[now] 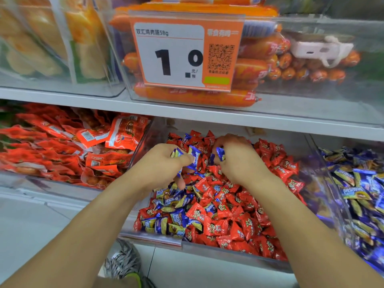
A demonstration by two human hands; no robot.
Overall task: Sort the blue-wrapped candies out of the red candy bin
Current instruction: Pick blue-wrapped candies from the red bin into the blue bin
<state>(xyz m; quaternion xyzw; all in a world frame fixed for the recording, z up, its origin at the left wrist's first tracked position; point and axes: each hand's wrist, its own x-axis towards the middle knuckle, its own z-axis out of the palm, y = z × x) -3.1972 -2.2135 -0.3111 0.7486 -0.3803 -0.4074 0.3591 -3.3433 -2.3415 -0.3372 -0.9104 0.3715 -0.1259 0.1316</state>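
While both arms reached over the red candy bin in the head view, the left hand had its fingers curled round a bunch of blue-wrapped candies, their wrappers poking out past thumb and fingertips. Just beside it, the right hand pinched one blue candy between thumb and forefinger, above the red candies. More blue ones lay heaped at the bin's front left corner. A neighbouring bin to the right held blue candies only.
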